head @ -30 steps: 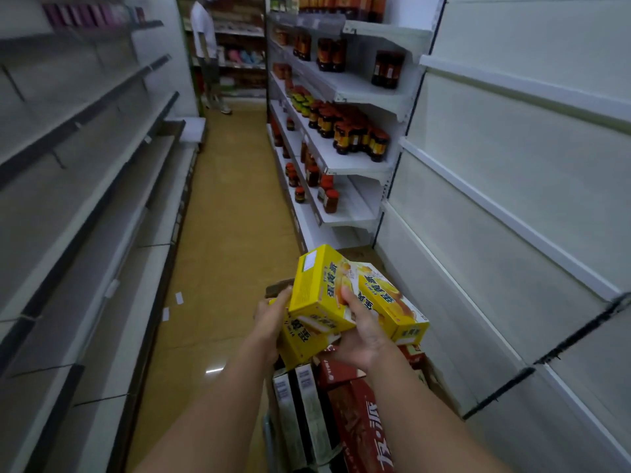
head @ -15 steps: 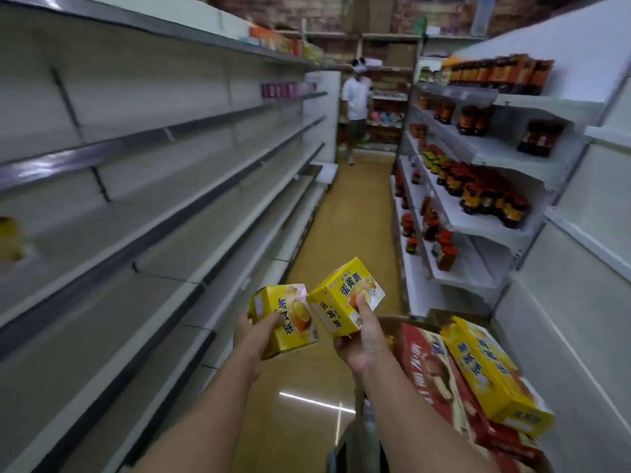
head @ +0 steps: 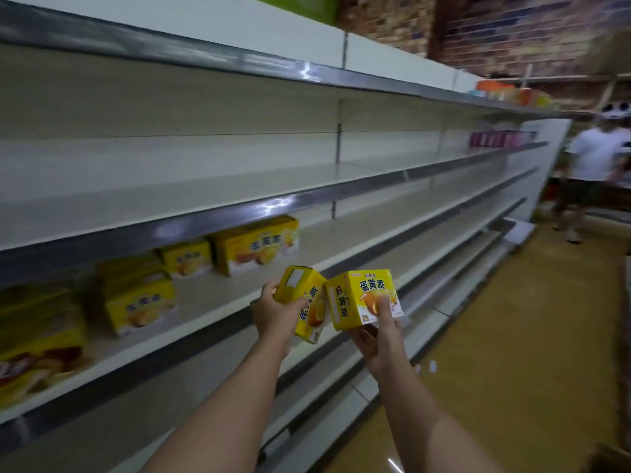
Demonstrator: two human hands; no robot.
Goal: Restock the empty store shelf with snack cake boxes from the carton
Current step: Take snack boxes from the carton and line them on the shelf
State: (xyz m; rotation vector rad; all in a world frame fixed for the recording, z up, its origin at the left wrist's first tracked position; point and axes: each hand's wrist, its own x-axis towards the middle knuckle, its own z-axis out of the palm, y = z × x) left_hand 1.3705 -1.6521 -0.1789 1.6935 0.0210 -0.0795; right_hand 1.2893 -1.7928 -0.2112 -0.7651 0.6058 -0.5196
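Note:
My left hand [head: 277,310] grips a small yellow snack cake box [head: 304,302], held on end. My right hand [head: 379,331] holds a second yellow snack cake box [head: 362,298] from below, thumb on its front face. The two boxes touch at chest height, just in front of the white shelf [head: 239,288]. Several yellow snack cake boxes [head: 254,244] stand in a row on that shelf, to the left of my hands. The carton is out of view.
Long white shelves [head: 307,179] above and below run down the aisle to the right. A person in a white shirt [head: 594,165] stands at the far end. The yellow floor [head: 512,336] lies to my right. A cardboard corner [head: 611,459] shows at the bottom right.
My view has swung left from the carton and aisle to face the left shelving. Both hands have carried their boxes up and toward the shelf that holds the yellow boxes.

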